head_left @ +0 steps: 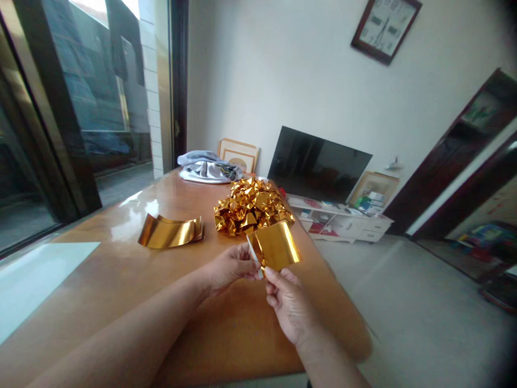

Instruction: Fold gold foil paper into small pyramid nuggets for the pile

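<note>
Scanning from the left edge: glass sliding door [60, 108] with a dark frame, running alongside the table's left side.
Table [121, 280]: glossy brown wood, filling the lower left and centre; pale reflection of window light on its near left part.
Foil stack [169, 231]: curved gold sheets lying flat on the table, well left of the hands, apart from everything else.
Cloth bundle [208, 167]: grey and white fabric heaped at the far end of the table.
Picture frame [239, 153]: propped against the wall just behind the cloth bundle.
Left hand [230, 267]: over the table near its right edge, fingers curled in, thumb and fingertips pinched on the lower left corner of the gold sheet.
Gold sheet [277, 245]: single shiny rectangle, white underside showing along its left edge, held up above the table between both hands, just in front of the folded pile.
Folded pile [252, 207]: heap of crumpled-looking gold foil pieces resting on the table, directly behind the held sheet.
Right hand [288, 304]: below and right of the sheet, back of hand toward the camera, fingers closed, thumb and forefinger gripping the sheet's bottom edge.
Television [317, 164]: dark screen on a low white cabinet [343, 221] beyond the table.
Clock [385, 27]: tilted on the wall, upper right.
</note>
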`<state>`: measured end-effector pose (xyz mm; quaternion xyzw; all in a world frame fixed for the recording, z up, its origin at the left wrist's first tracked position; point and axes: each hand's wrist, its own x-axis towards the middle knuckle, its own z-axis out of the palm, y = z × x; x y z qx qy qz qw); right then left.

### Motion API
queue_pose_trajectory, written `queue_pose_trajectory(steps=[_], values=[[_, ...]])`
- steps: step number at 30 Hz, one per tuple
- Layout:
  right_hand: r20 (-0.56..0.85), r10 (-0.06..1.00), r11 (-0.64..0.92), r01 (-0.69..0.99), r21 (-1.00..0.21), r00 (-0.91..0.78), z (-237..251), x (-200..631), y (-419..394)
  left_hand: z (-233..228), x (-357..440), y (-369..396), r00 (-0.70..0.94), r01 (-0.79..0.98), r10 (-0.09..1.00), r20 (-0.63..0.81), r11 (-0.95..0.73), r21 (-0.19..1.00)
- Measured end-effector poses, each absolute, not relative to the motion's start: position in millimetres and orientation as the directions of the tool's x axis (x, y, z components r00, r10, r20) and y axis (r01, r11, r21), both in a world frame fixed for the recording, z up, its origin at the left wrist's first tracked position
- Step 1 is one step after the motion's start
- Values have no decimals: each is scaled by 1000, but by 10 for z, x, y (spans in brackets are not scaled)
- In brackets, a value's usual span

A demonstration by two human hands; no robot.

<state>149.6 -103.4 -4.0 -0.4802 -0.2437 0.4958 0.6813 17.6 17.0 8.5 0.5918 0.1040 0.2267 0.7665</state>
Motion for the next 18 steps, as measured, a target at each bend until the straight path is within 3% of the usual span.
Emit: queue_pose_trajectory(steps=[4,9,11,14,18], values=[[-84,885,39,-253,-967,458,-55,1579,-1063,108,195,156,878,-260,442,183,120,958],[77,897,52,69,-996,435,-65,1755,-1114,97,153,244,772,-287,592,233,-2,958],[121,898,46,183,-982,423,-97,1837,-1129,64,134,281,769,-245,594,234,-64,967],[218,889,36,413,-910,402,-153,1962,-1151,7,132,299,805,-170,544,238,-172,970],[449,850,104,748,-656,276,-163,2125,-1223,-32,151,283,806,-30,508,303,-477,879]])
